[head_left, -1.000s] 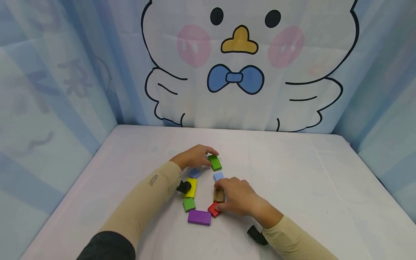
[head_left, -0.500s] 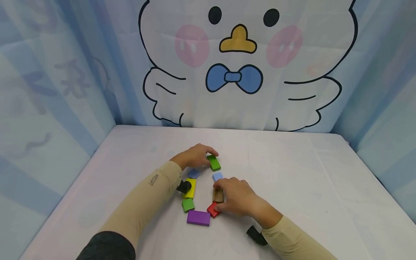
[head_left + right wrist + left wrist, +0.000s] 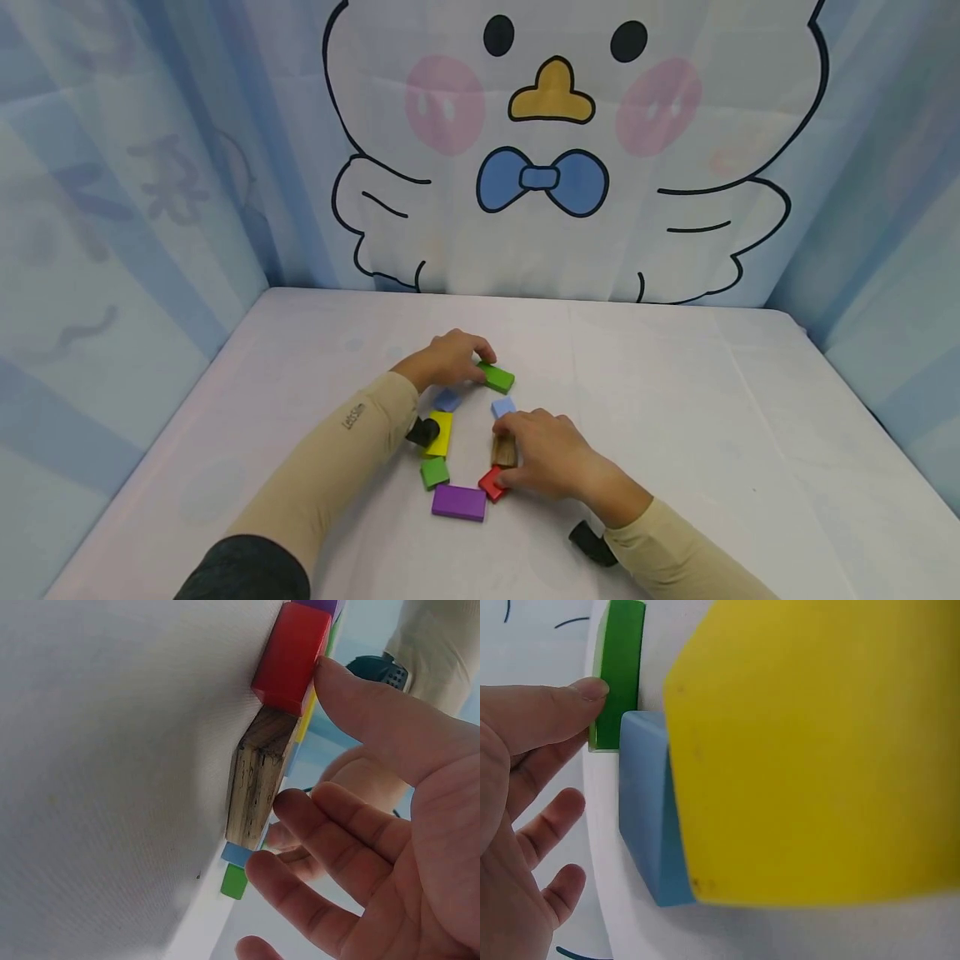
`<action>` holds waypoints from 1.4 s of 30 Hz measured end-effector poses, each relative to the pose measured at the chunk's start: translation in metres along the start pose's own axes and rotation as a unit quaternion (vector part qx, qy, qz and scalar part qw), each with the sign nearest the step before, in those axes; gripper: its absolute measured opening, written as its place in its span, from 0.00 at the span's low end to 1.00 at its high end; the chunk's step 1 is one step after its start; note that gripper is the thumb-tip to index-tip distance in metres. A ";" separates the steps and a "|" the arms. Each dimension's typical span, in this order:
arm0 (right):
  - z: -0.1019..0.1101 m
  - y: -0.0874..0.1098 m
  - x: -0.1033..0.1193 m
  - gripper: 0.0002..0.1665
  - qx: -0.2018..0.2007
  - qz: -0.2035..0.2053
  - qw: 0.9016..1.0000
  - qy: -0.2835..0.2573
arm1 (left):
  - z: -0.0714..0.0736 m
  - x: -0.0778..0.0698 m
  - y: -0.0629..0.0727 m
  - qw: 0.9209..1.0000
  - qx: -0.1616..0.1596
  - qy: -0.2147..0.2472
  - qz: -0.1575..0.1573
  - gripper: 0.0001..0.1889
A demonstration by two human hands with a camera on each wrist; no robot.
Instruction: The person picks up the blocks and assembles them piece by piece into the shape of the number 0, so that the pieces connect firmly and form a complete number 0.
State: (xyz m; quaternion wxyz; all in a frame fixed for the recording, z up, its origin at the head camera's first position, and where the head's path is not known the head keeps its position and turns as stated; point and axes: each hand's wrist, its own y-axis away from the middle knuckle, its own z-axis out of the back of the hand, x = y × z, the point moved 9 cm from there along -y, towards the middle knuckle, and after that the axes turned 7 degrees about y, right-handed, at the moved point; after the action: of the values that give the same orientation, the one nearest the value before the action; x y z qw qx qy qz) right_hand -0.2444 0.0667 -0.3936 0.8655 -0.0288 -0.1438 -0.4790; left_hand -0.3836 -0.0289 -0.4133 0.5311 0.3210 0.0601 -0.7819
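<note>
My left hand (image 3: 450, 358) pinches a green rectangular block (image 3: 498, 378) at the far end of a loop of blocks. In the left wrist view the thumb (image 3: 592, 688) presses the side of that green block (image 3: 622, 671). A blue block (image 3: 646, 810) and a large yellow block (image 3: 810, 757) stand close by. My right hand (image 3: 551, 454) rests along the loop's right side, fingers relaxed. Its thumb touches the red block (image 3: 294, 656), while its fingertips lie beside the wooden block (image 3: 255, 787) and near the light blue block (image 3: 237, 853).
A purple block (image 3: 459, 502) forms the near end of the loop, with a smaller green block (image 3: 434, 473) at its left. Dark wrist cameras (image 3: 592, 543) stick out from both sleeves. A white cloth covers the table (image 3: 675, 400), and a printed curtain (image 3: 547, 250) hangs behind.
The far green block has turned, now lying more sideways with its near end swung right. My left hand shifts slightly left with it. The right hand stays still.
</note>
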 end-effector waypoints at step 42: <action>0.001 0.000 0.001 0.29 0.003 -0.007 1.000 0.007 | 0.003 0.009 0.019 1.000 0.010 0.013 0.013 0.11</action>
State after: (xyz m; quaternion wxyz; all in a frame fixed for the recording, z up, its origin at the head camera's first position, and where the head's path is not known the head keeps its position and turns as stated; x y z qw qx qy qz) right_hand -0.2440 0.0659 -0.3918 0.8632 -0.0222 -0.1395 -0.4846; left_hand -0.3705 -0.0460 -0.4113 0.5373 0.3377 0.0546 -0.7709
